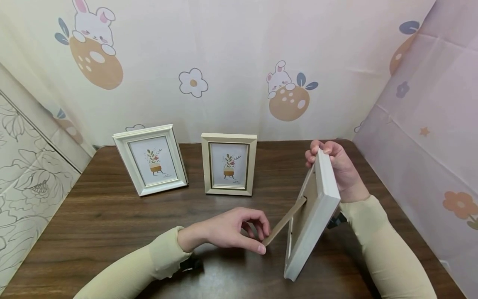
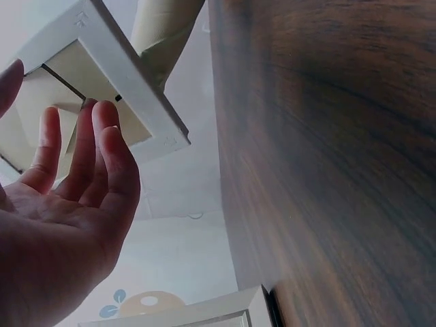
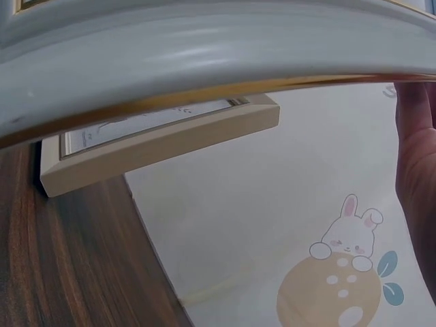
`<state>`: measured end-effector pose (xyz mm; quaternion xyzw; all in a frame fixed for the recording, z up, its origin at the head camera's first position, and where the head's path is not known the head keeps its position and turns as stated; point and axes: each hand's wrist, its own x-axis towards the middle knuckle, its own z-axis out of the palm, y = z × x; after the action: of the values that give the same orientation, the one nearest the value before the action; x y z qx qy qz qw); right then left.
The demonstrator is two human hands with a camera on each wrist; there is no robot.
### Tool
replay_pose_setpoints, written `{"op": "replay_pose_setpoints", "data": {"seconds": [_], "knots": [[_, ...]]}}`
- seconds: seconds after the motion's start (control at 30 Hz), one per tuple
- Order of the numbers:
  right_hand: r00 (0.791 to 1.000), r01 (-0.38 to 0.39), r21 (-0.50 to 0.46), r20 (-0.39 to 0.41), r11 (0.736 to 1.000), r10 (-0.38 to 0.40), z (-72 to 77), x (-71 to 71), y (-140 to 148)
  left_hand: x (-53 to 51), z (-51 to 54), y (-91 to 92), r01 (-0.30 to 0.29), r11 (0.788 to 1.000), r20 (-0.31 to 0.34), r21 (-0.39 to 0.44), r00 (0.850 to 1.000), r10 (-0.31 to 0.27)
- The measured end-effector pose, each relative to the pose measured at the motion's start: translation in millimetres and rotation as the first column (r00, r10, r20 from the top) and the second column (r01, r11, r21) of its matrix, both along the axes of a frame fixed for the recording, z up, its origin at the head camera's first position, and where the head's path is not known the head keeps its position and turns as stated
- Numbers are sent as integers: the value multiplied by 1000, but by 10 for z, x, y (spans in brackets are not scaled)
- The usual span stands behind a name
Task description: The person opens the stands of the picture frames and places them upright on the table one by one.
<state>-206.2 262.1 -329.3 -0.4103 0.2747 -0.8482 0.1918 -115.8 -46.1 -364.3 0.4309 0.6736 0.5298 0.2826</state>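
My right hand [image 1: 345, 168] grips the top edge of a white picture frame [image 1: 317, 224], which is tilted with its beige back turned to the left. A thin brown stand leg [image 1: 285, 220] sticks out from that back. Around the leg's free end are the thumb and curled fingers of my left hand [image 1: 233, 228]. In the left wrist view, the left hand [image 2: 75, 184] reaches up to the back of the frame [image 2: 133, 68]. The right wrist view shows the frame's glossy white border [image 3: 204, 51] up close; the hand [image 3: 417, 170] is partly cut off there.
A white picture frame [image 1: 181, 166] stands at the back left of the brown wooden table [image 1: 123, 232]. Beside it stands a cream frame [image 1: 229, 192]; both hold a potted-plant print. A curtain [image 1: 231, 45] with rabbits and flowers hangs behind, and another panel [image 1: 444, 137] borders the right.
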Motion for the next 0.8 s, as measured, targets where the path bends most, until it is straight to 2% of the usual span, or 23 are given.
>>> {"op": "replay_pose_setpoints", "data": {"seconds": [0.13,0.37,0.53,0.8], "knots": [[1000,-16,15,16,1000,16,-1,16,5,-3,-3,-20,-5,1000,-1,0,1000,5],[1000,0,53,19,999,-1,-26,47,24,-5,-14,-36,-16,1000,12,1,1000,16],[1000,2,31,7,1000,-2,-7,53,9,-16,-25,-40,-19,1000,23,3,1000,19],[999,15,31,33,999,-16,58,85,25,-45,-60,-67,5,1000,37,-4,999,-5]]}}
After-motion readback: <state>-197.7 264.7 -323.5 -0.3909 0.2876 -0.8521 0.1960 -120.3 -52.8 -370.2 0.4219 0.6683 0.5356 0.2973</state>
